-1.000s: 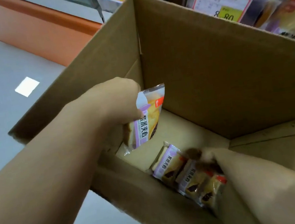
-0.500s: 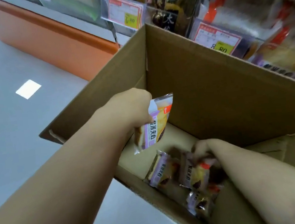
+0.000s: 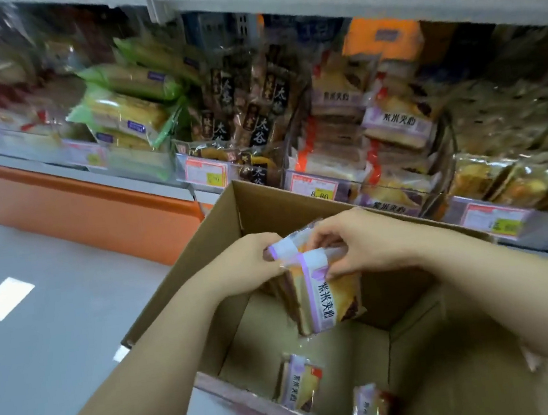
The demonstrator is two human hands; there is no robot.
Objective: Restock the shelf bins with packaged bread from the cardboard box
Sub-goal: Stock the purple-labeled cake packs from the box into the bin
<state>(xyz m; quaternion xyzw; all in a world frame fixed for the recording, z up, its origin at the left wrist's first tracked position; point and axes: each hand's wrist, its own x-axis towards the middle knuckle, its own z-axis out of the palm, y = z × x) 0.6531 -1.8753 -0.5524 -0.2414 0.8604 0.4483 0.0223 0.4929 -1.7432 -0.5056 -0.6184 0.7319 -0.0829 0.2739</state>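
An open cardboard box (image 3: 276, 207) stands in front of the shelf. Above its middle my left hand (image 3: 255, 261) and my right hand (image 3: 356, 242) together hold a small bunch of purple-labelled bread packets (image 3: 324, 294) by their top edges; the packets hang down into the box opening. Two more of the same packets (image 3: 299, 381) (image 3: 371, 409) lie on the box floor near its front wall. Behind the box, a shelf bin (image 3: 318, 186) holds stacked packets of the same purple-labelled bread (image 3: 397, 123).
The shelf carries green-wrapped loaves (image 3: 122, 108) at left, dark packets (image 3: 247, 114) in the middle and yellow pastries (image 3: 511, 185) at right, with price tags along its edge. An orange base (image 3: 87, 213) runs below. Grey floor lies to the left.
My right hand has come up from the box floor with packets and joined my left hand above the box. The view has tilted up to show the shelf.
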